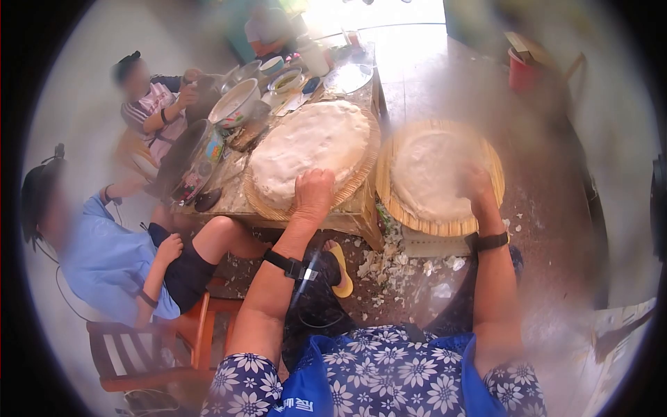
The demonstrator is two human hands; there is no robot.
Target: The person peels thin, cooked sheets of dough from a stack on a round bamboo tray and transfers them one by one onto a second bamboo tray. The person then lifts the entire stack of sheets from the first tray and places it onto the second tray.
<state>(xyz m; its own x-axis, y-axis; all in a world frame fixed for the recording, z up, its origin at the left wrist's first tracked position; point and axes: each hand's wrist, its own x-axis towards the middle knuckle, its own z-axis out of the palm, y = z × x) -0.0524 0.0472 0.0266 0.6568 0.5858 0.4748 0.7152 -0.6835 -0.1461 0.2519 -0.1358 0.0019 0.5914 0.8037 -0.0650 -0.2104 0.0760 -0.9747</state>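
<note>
My left hand [314, 189] is curled closed at the near edge of a wide white floury sheet, which looks like dough [306, 149]. What its fingers hold, if anything, is hidden. That sheet lies on a round woven tray [361, 174] on the table. A second white floury round [427, 170] rests on another woven tray [396, 215] to the right. At that tray's right side is my right hand [476, 182], its fingers too blurred to read. Each of my forearms has a black band near the wrist.
Bowls, including a large floral one [235, 104], crowd the wooden table's [229, 187] far side. A person in blue [114, 243] sits at left on a wooden chair [201, 340], two others farther off. Pale scraps [396, 260] litter the floor. A red bucket [521, 73] stands far right.
</note>
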